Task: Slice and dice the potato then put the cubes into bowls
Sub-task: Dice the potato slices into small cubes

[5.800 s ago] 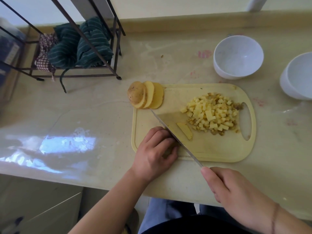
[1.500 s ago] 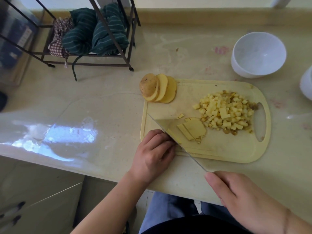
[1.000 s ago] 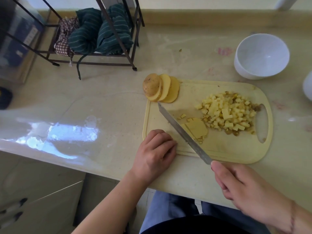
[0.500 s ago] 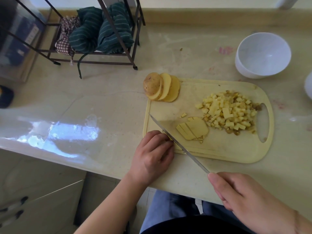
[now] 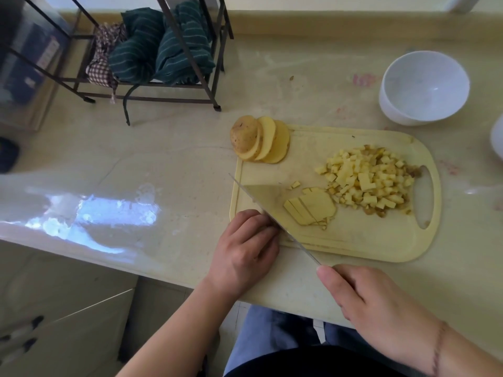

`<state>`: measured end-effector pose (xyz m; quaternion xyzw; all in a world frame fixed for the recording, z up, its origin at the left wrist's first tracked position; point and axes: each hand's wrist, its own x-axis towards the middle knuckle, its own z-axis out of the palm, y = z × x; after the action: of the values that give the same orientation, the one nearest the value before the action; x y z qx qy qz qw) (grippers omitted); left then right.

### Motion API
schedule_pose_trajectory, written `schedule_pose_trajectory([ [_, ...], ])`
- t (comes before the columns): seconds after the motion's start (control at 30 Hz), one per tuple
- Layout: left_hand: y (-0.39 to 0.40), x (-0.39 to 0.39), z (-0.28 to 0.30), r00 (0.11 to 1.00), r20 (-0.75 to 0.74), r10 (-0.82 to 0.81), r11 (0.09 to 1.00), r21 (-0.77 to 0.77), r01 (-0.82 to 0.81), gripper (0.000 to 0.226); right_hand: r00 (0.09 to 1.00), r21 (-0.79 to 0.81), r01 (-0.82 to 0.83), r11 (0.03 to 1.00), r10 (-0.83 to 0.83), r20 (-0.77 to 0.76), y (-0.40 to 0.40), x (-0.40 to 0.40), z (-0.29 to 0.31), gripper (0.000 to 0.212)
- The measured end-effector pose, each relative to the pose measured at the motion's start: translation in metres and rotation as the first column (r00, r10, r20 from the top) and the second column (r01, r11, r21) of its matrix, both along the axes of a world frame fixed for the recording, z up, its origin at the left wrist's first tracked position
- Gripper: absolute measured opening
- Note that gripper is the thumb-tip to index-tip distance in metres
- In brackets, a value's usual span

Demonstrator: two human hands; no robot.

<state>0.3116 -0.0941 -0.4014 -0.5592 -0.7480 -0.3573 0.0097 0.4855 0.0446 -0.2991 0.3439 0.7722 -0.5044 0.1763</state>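
My right hand (image 5: 381, 308) grips a knife (image 5: 272, 210) over the cutting board (image 5: 353, 240). My left hand (image 5: 245, 248), fingers curled, pins potato strips (image 5: 310, 208) beside it; whether it grips them, I cannot tell.

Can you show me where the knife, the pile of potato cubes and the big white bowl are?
Long steel knife (image 5: 268, 202), head view: flat of blade.
Pile of yellow potato cubes (image 5: 366, 180), head view: middle of heap.
Round white bowl (image 5: 424, 85), head view: inner wall.

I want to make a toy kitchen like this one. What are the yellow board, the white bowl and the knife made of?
The cutting board looks like pale yellow plastic: smooth, with a moulded handle slot and faint scratches. The white bowl is glossy with a highlight inside; it could be ceramic or hard plastic, I can't tell which. The knife blade looks like shiny steel, since it mirrors the light.
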Motion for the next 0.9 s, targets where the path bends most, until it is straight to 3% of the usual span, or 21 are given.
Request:
schedule_pose_trajectory([
  [0.23,-0.001,0.0,0.0,1.0,-0.015,0.013,1.0,-0.011,-0.014,0.006,0.997,-0.037,0.076,0.996,-0.077,-0.028,0.006,0.013,-0.008,0.063],
  [0.33,-0.001,0.001,0.002,1.0,-0.018,0.019,1.0,-0.009,-0.019,0.006,0.989,-0.126,0.145,0.981,-0.143,0.024,0.015,0.023,-0.003,0.059],
  [0.5,0.004,0.002,0.01,0.996,0.004,0.088,0.992,-0.085,-0.088,0.008,0.992,-0.155,0.127,0.98,-0.128,0.004,0.023,0.035,-0.005,0.056],
  [0.73,0.026,0.005,0.01,0.997,-0.025,0.078,0.991,-0.106,-0.08,0.013,0.994,0.002,0.078,0.997,-0.077,-0.077,0.02,0.038,-0.01,0.059],
  [0.9,0.037,0.018,0.011,0.942,0.176,0.284,0.959,-0.048,-0.28,0.018,0.989,0.081,-0.001,0.997,0.013,-0.145,0.023,0.042,-0.017,0.062],
])
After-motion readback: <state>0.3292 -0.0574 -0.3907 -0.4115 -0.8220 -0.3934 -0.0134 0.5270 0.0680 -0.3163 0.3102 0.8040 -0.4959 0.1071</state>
